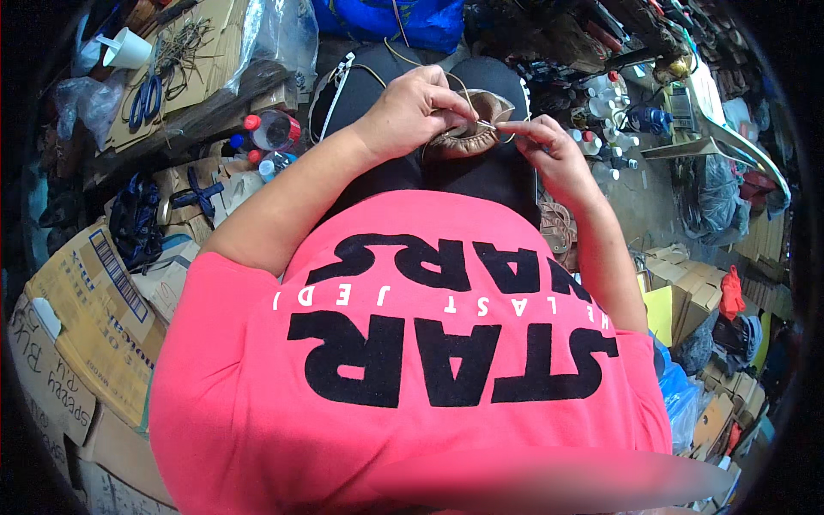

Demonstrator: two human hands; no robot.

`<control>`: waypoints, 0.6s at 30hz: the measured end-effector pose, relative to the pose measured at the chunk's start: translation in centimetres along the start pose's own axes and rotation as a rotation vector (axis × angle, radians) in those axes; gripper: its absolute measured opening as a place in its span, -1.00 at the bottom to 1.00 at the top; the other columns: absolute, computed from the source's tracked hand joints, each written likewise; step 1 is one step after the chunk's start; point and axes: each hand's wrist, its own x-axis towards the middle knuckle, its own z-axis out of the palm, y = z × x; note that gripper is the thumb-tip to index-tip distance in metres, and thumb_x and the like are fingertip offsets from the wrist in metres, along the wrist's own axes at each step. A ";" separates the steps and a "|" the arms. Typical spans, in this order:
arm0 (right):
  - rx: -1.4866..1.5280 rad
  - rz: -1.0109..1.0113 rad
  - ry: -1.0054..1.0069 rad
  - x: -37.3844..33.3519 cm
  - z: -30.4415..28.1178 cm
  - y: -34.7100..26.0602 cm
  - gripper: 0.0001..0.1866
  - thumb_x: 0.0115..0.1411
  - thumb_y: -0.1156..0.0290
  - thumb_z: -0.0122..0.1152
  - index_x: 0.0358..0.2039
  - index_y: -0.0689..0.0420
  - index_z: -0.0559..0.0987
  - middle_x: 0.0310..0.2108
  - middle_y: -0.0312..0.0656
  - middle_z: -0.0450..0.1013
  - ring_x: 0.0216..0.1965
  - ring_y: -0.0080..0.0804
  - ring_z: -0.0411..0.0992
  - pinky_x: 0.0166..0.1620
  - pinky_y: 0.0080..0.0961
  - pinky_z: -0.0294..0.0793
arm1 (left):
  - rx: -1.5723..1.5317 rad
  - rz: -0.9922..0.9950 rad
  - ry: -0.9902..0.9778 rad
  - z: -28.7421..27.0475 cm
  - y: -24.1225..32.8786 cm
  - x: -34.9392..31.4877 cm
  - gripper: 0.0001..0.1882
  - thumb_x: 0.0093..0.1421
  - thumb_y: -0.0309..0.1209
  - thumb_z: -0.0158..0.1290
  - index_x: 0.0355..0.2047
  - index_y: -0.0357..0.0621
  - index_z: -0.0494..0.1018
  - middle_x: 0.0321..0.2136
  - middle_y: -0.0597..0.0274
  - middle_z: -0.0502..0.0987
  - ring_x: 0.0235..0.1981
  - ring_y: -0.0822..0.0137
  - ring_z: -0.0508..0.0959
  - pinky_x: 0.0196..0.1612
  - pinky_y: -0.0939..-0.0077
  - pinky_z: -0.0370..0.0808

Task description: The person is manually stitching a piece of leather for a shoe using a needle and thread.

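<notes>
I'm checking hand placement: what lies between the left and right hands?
In the head view, a brown gathered piece lies between left hand and right hand.

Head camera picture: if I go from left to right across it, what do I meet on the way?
White cup, big red-capped bottle, left hand, brown piece, right hand, yellow sheet, red glove-like thing.

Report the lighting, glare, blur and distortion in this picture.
Head view: straight edges bend and corners fall dark; head view: the pink shirt is brightly lit, with a smeared blur near the lower edge; head view: glare streaks the clear plastic at upper left; head view: the left hand and right hand look fairly sharp.
</notes>
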 end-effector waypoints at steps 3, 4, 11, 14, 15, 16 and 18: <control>0.006 0.028 -0.058 0.8 -0.8 0.7 -0.66 0.19 0.62 0.09 -0.10 -0.02 0.65 -0.40 -0.28 0.25 -0.34 -0.48 0.28 -0.17 -0.60 0.34 | 0.029 -0.070 -0.021 0.1 -0.7 0.4 -0.77 0.02 -0.49 0.26 -0.30 0.12 0.68 -0.52 0.34 0.35 -0.42 0.38 0.38 -0.32 0.53 0.37; 0.011 0.024 -0.072 1.0 -0.9 0.9 -0.66 0.19 0.62 0.08 -0.10 -0.03 0.65 -0.41 -0.28 0.24 -0.34 -0.48 0.27 -0.17 -0.61 0.33 | 0.047 -0.072 -0.031 0.2 -0.9 0.5 -0.78 0.00 -0.47 0.27 -0.31 0.14 0.68 -0.51 0.30 0.37 -0.40 0.33 0.40 -0.30 0.47 0.39; -0.100 0.021 -0.101 1.3 -1.6 0.6 -0.65 0.21 0.62 0.06 -0.12 -0.08 0.66 -0.35 -0.25 0.30 -0.26 -0.41 0.31 -0.12 -0.56 0.35 | 0.104 -0.061 -0.062 0.3 -1.5 0.6 -0.80 -0.02 -0.43 0.27 -0.35 0.18 0.69 -0.48 0.22 0.41 -0.36 0.21 0.44 -0.28 0.33 0.43; -0.092 0.026 -0.103 1.4 -1.7 0.2 -0.65 0.20 0.62 0.06 -0.12 -0.09 0.67 -0.34 -0.25 0.31 -0.25 -0.39 0.33 -0.11 -0.54 0.36 | 0.107 -0.036 -0.058 0.3 -1.3 0.7 -0.79 -0.03 -0.43 0.27 -0.35 0.18 0.69 -0.49 0.22 0.41 -0.36 0.20 0.44 -0.28 0.33 0.43; -0.083 0.031 -0.101 1.4 -1.7 0.1 -0.65 0.20 0.62 0.07 -0.13 -0.09 0.67 -0.35 -0.25 0.32 -0.25 -0.40 0.33 -0.11 -0.54 0.36 | 0.108 -0.055 -0.068 0.3 -1.1 0.8 -0.79 -0.03 -0.44 0.27 -0.35 0.18 0.69 -0.49 0.21 0.42 -0.36 0.20 0.44 -0.28 0.33 0.43; -0.075 0.036 -0.099 1.4 -1.7 0.1 -0.65 0.20 0.62 0.07 -0.13 -0.08 0.67 -0.35 -0.25 0.32 -0.26 -0.40 0.34 -0.11 -0.54 0.37 | 0.119 -0.019 -0.065 0.3 -1.0 0.8 -0.79 -0.02 -0.45 0.27 -0.34 0.16 0.68 -0.50 0.25 0.40 -0.38 0.24 0.42 -0.29 0.37 0.41; -0.045 0.073 -0.125 1.4 -1.8 0.1 -0.66 0.19 0.62 0.09 -0.11 -0.05 0.67 -0.33 -0.26 0.37 -0.24 -0.45 0.35 -0.09 -0.55 0.37 | 0.140 0.001 -0.084 0.3 -0.9 0.8 -0.79 0.01 -0.47 0.27 -0.31 0.12 0.68 -0.51 0.31 0.35 -0.40 0.32 0.39 -0.32 0.46 0.37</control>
